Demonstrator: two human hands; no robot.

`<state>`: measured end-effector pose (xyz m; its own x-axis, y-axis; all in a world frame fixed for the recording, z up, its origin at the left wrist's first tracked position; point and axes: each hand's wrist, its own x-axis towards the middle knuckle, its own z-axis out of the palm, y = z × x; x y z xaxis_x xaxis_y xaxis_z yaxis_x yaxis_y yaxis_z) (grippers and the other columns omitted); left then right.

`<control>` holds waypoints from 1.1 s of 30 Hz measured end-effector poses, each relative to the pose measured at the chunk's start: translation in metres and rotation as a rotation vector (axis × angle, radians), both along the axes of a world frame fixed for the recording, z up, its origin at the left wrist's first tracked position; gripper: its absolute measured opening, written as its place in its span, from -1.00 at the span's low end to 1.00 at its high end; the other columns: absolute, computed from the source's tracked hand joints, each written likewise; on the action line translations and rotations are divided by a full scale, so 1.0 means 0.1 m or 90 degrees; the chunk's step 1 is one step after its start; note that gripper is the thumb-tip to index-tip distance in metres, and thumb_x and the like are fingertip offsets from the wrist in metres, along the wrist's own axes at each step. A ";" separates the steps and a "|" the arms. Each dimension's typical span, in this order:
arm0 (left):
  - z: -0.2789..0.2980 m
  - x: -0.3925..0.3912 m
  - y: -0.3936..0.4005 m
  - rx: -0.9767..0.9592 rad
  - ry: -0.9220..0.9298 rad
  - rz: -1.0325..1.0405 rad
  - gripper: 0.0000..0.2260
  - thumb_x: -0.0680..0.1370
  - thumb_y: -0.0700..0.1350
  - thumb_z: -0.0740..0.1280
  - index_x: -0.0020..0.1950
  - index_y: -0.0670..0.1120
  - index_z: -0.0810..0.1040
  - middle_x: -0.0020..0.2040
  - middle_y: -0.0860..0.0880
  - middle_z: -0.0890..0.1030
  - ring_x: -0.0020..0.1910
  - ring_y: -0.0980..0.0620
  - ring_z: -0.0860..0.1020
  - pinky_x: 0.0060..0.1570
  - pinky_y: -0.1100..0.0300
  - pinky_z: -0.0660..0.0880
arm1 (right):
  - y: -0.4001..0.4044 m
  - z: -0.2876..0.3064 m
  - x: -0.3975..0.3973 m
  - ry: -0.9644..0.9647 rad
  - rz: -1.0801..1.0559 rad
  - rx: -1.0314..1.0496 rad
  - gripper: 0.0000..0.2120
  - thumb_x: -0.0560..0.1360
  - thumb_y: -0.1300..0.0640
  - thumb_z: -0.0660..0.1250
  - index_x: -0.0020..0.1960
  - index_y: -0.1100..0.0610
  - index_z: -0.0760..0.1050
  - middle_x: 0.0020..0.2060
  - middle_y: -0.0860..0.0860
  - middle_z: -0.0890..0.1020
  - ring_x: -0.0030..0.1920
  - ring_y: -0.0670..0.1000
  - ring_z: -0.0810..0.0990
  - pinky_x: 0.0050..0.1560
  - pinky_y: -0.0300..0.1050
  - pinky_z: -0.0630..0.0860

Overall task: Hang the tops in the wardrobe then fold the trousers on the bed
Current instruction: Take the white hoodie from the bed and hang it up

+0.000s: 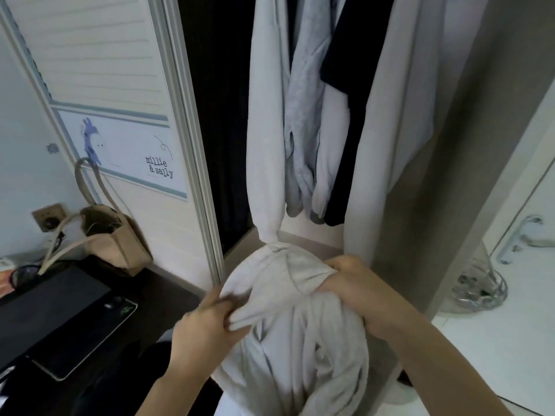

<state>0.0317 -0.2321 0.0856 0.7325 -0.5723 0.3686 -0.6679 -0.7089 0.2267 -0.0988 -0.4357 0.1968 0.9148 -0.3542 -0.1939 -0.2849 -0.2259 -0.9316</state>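
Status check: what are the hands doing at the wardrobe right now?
Left hand and right hand both grip the pale top. Its sleeve trails up among the hung clothes. Nothing blocking.

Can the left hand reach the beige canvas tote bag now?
Probably not at once: the left hand grips the pale grey top, so it must release first. The beige canvas tote bag stands unobstructed nearby.

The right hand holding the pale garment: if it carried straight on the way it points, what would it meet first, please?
Probably the left hand: the right hand points leftward across the bunched pale garment that both grip, though depth is unclear.
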 end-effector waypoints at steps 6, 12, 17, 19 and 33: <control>0.27 0.26 -0.10 0.009 0.196 0.126 -0.71 0.48 0.20 0.37 -0.10 -0.03 0.59 -0.07 0.06 0.44 -0.16 -0.01 0.59 -0.11 0.09 0.52 | -0.31 0.23 0.26 -0.136 -0.088 -0.074 -0.80 0.28 0.21 0.53 -0.14 0.16 0.57 -0.32 0.04 0.59 -0.30 -0.08 0.53 -0.30 -0.26 0.43; 0.56 0.40 -0.36 -0.331 0.350 0.033 -0.83 0.53 -0.23 0.40 -0.25 -0.07 0.67 -0.36 0.01 0.56 -0.46 0.11 0.43 -0.42 0.34 0.33 | -0.78 0.34 0.35 -0.253 -0.150 -0.268 -0.88 0.41 0.21 0.45 -0.12 0.01 0.67 -0.29 -0.13 0.68 -0.21 -0.18 0.63 -0.20 -0.32 0.53; 1.09 0.58 -0.66 -0.576 0.752 -0.094 -0.83 0.51 -0.07 0.39 -0.13 -0.14 0.72 -0.17 -0.21 0.69 -0.27 -0.13 0.63 -0.24 0.14 0.51 | -1.06 0.22 0.45 -0.246 -0.254 -0.514 -0.83 0.49 0.11 0.39 -0.27 0.08 0.52 -0.41 -0.10 0.56 -0.36 -0.10 0.56 -0.27 -0.26 0.51; 1.34 0.68 -0.81 -0.632 0.808 -0.091 -0.76 0.52 0.01 0.39 -0.09 -0.14 0.73 -0.08 -0.22 0.71 -0.13 -0.18 0.69 -0.09 0.04 0.57 | -1.11 0.23 0.50 -0.211 -0.284 -0.494 -0.84 0.52 0.08 0.36 -0.23 0.02 0.50 -0.36 -0.09 0.57 -0.33 -0.11 0.55 -0.27 -0.15 0.50; 2.38 1.19 -1.35 -0.613 0.672 -0.322 -0.77 0.51 0.09 0.40 -0.20 -0.01 0.73 -0.15 -0.10 0.73 -0.16 0.01 0.70 -0.13 0.17 0.54 | -1.04 2.03 0.67 -0.293 -0.481 -0.701 -0.84 0.51 0.14 0.27 -0.10 0.03 0.63 -0.26 -0.05 0.63 -0.19 0.04 0.59 -0.16 -0.21 0.41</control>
<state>0.1512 -0.3675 0.3235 0.6985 -0.6911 0.1855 -0.0281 0.2325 0.9722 -0.0319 -0.5394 0.3999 0.3439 -0.5531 0.7589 -0.3857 -0.8200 -0.4229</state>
